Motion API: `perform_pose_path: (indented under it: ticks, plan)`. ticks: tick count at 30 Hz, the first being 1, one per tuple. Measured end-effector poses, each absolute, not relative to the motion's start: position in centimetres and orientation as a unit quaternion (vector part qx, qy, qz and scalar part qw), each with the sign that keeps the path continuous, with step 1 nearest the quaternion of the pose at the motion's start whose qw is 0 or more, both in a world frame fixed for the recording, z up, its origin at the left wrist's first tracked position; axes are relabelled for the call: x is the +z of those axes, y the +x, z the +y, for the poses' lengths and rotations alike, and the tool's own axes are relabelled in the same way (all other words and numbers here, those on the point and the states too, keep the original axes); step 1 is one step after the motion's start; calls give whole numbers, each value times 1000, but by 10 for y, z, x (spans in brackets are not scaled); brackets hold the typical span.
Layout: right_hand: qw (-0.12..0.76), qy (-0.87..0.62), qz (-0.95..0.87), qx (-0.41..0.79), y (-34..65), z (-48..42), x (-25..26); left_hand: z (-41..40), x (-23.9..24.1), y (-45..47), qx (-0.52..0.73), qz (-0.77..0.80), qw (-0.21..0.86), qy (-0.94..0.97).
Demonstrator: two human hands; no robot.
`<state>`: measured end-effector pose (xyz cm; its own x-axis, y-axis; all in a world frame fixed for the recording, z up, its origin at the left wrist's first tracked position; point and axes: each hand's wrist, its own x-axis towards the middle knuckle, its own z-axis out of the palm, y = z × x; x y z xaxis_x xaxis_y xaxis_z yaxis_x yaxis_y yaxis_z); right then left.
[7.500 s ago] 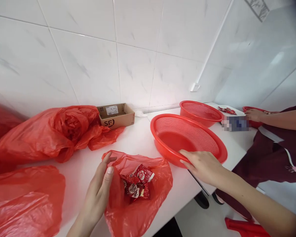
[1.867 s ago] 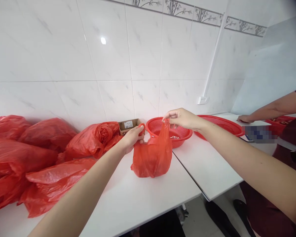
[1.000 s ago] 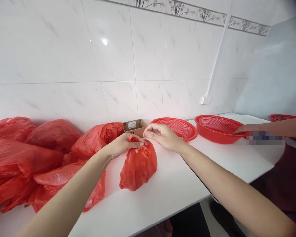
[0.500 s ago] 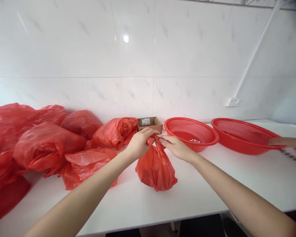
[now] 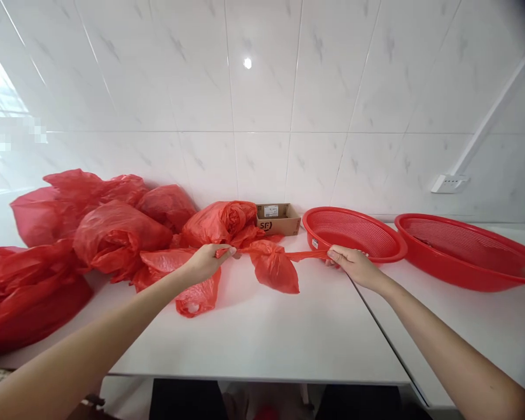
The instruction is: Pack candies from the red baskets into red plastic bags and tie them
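Observation:
A small red plastic bag (image 5: pixel 275 269) hangs just above the white table (image 5: pixel 262 332), its two handles stretched out sideways into thin strips. My left hand (image 5: pixel 206 262) is closed on the left handle. Closed on the right handle is my right hand (image 5: pixel 354 263), just in front of a red mesh basket (image 5: pixel 353 234). The bag's mouth is pulled tight between both hands, so what is inside is hidden.
Several full red plastic bags (image 5: pixel 114 233) are heaped on the table's left side against the tiled wall. A small open cardboard box (image 5: pixel 278 218) stands at the back. A second red basket (image 5: pixel 466 251) sits on the adjoining table to the right.
My hands were together at the top of the bag half a second ago. They have since pulled apart, stretching the handles sideways. The view has turned left, and the other person's hand is out of sight.

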<state>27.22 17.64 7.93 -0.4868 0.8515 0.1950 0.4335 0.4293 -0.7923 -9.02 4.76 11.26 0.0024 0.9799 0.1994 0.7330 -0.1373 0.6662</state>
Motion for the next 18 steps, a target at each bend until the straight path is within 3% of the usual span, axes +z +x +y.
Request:
perform_pose_path:
  ticks: [5, 13, 18]
  plan:
    - [339, -358, -720, 489, 235, 161, 107, 48, 111, -71, 312, 596, 213, 709]
    - [326, -233, -735, 547, 170, 136, 131, 67, 78, -16, 210, 516, 221, 801]
    - [426, -290, -619, 593, 180, 158, 107, 32, 136, -56, 254, 580, 186, 751]
